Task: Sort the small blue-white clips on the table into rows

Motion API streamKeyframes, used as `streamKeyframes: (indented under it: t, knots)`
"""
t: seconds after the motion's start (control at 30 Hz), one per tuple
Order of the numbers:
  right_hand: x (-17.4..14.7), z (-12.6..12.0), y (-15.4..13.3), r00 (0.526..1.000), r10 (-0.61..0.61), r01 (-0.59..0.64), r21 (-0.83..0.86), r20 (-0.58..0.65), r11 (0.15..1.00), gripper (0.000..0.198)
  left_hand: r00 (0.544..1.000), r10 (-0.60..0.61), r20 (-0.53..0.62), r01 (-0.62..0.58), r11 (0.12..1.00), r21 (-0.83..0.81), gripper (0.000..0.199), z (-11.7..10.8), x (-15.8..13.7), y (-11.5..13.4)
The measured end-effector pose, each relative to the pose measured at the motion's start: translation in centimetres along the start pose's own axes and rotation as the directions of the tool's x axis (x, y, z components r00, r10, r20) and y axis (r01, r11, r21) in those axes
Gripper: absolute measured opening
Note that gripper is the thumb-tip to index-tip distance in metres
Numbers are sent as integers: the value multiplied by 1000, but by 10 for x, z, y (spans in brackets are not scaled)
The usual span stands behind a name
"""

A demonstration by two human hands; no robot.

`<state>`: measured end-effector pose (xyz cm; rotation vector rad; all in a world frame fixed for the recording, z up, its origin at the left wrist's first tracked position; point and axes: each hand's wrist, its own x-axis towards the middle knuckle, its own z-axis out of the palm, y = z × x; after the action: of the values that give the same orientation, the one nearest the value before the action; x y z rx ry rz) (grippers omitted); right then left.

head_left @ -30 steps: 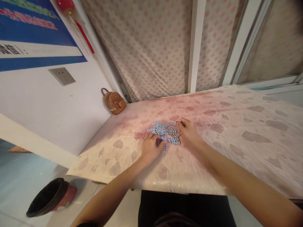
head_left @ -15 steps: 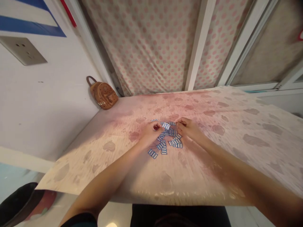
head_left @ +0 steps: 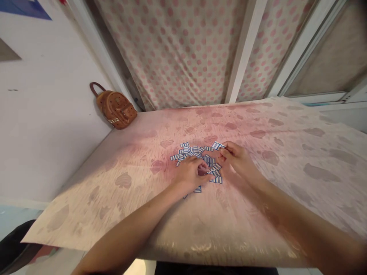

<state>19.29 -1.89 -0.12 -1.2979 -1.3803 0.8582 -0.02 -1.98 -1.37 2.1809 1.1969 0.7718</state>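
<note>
Small white cards with blue stripes (head_left: 195,149) lie in a loose, overlapping pile on the table. My right hand (head_left: 235,154), at the pile's right edge, pinches one striped card (head_left: 218,145) between thumb and fingers, raised a little off the table. Over the pile's front and middle is my left hand (head_left: 189,172), its thumb spread away from curved fingers. It covers several cards, and I see nothing gripped in it. Whether its fingertips touch the cards beneath is unclear.
A patterned cloth (head_left: 258,214) covers the table. A brown mini backpack (head_left: 117,109) rests against the wall at the far left corner. Behind the table hangs a dotted curtain (head_left: 177,53) beside a white frame post (head_left: 247,49).
My left hand, which held a striped card, has let go and moved down over the pile with its thumb spread. A striped card now shows in my right hand. The view has shifted slightly.
</note>
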Motion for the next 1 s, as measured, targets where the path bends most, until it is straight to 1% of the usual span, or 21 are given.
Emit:
streamKeyframes:
  t: [0.1,0.2,0.37,0.53,0.63,0.73,0.8,0.9,1.0]
  knots:
    - [-1,-3,-2,999,13,-13,4,-34,1000,22,1000,9,22,-11,995,102,22,5,-1,2]
    - [-3,-1,-4,999,22,-22,10,-30,1000,23,1000,-14,26,12,997,80,17,6,0,2]
    - [-7,1,-9,1000,22,-22,-8,-17,1000,28,999,-53,-7,52,998,-44,11,4,1,2]
    - [-7,1,-9,1000,-26,26,6,6,1000,27,988,-107,-114,78,969,-236,3,-2,1,-2]
    - [-7,2,-6,998,-50,49,15,35,999,23,976,-172,-136,113,926,-359,5,-7,1,-6]
    - [-11,4,-1,996,-66,64,23,64,998,19,965,-246,-90,170,849,-501,10,-10,0,-9]
    - [-13,6,3,993,-76,75,15,94,997,18,960,-275,-55,194,792,-579,14,-11,-1,-9]
    - [-16,8,9,990,-59,62,-16,131,998,17,964,-265,-30,182,738,-650,19,-12,-2,-8]
    - [-18,9,11,990,-20,26,-42,140,999,16,972,-235,-11,166,715,-680,23,-15,-3,-5]
